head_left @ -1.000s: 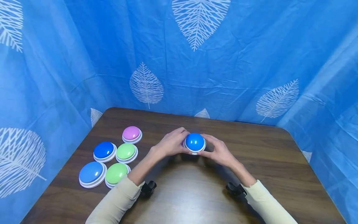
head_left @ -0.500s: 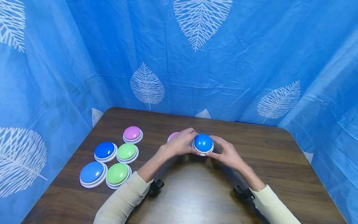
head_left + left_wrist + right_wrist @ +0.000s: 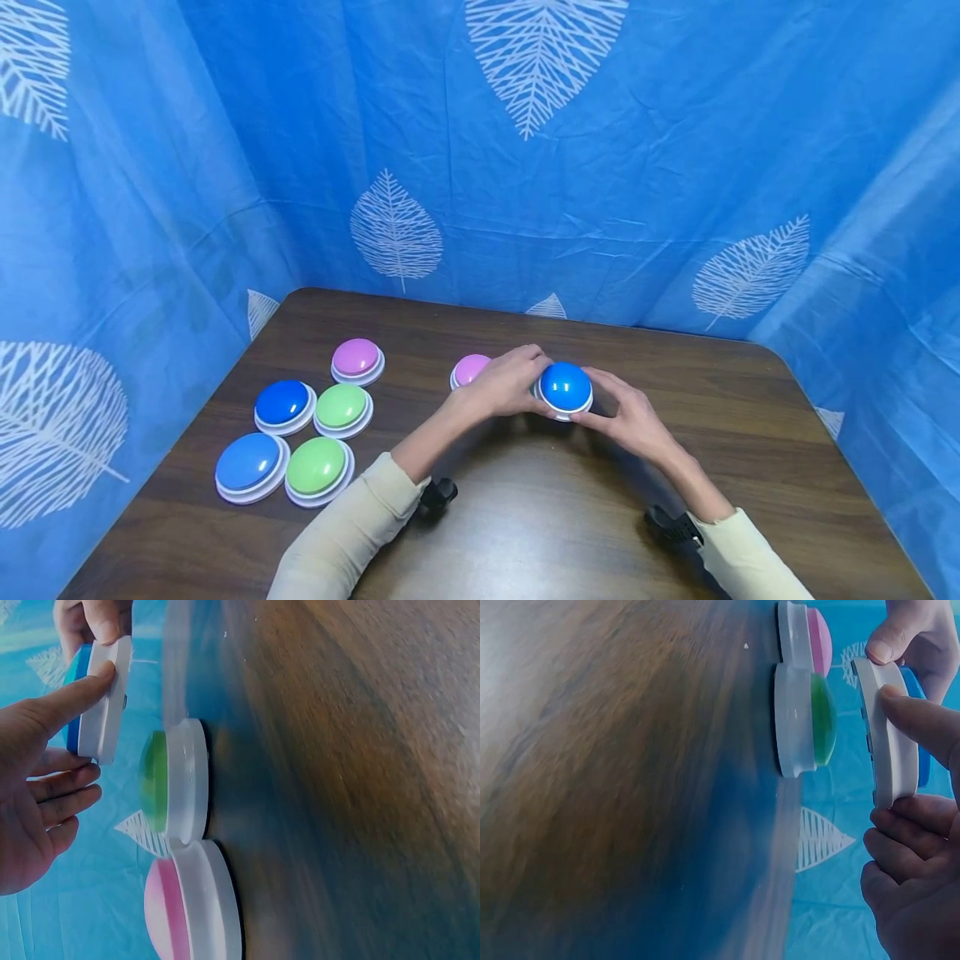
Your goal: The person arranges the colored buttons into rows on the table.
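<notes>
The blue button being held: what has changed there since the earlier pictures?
The blue button moved right, carried by the left grip and right grip together; a pink button now shows beside the left grip. Nothing was taken hold of or let go; the five buttons at left stayed put.

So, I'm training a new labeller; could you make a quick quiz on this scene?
1. Which hands hold the raised blue button?
2. True or false: in the left wrist view, a green button and a pink button lie on the table.
3. Head view: which color appears once among the five leftmost buttons? a) green b) pink c) blue

Key: 1. Both: left hand and right hand. 2. True. 3. b
</notes>
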`<state>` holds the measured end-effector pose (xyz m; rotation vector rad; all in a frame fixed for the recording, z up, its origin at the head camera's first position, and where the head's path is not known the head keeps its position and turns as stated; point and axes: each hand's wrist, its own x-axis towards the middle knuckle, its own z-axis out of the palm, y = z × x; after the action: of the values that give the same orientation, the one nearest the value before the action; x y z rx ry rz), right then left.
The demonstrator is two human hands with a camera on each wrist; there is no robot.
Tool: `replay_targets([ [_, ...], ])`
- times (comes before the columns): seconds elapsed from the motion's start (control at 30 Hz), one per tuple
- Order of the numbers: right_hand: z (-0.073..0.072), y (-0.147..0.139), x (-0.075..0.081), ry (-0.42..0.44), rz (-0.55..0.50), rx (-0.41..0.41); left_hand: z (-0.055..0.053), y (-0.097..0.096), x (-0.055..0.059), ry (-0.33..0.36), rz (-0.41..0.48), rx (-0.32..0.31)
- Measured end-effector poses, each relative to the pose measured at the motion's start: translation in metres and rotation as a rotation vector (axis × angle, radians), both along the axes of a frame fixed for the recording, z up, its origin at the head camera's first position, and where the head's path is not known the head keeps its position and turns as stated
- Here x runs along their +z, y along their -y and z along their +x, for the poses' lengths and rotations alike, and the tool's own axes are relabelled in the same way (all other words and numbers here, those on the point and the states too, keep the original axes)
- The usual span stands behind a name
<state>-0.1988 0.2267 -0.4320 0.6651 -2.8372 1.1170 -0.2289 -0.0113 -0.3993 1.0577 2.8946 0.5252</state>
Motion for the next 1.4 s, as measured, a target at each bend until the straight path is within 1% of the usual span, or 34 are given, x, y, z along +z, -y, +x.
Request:
replay_targets([
  [0.2, 0.002, -0.010, -0.002, 0.012, 0.015, -0.019, -0.001, -0.011, -0.001, -0.028, -0.036, -0.018],
  [0.43, 0.004, -0.018, -0.002, 0.015, 0.031, -0.038, -0.003, -0.020, -0.002, -0.014, -0.039, -0.021],
  [0.6, 0.004, -0.024, -0.002, 0.018, 0.040, -0.048, -0.006, -0.028, -0.003, -0.024, -0.063, -0.031],
  [0.87, 0.006, -0.033, -0.006, 0.055, 0.041, -0.064, -0.006, -0.037, -0.006, -0.036, -0.074, -0.048],
  [1.07, 0.006, -0.038, -0.009, 0.063, 0.046, -0.067, -0.008, -0.042, -0.010, -0.031, -0.082, -0.057],
  [1.27, 0.005, -0.041, -0.014, 0.069, 0.041, -0.049, -0.011, -0.046, -0.016, -0.033, -0.093, -0.061],
  [1.4, 0.003, -0.041, -0.017, 0.071, 0.045, -0.039, -0.011, -0.047, -0.018, -0.030, -0.103, -0.059],
])
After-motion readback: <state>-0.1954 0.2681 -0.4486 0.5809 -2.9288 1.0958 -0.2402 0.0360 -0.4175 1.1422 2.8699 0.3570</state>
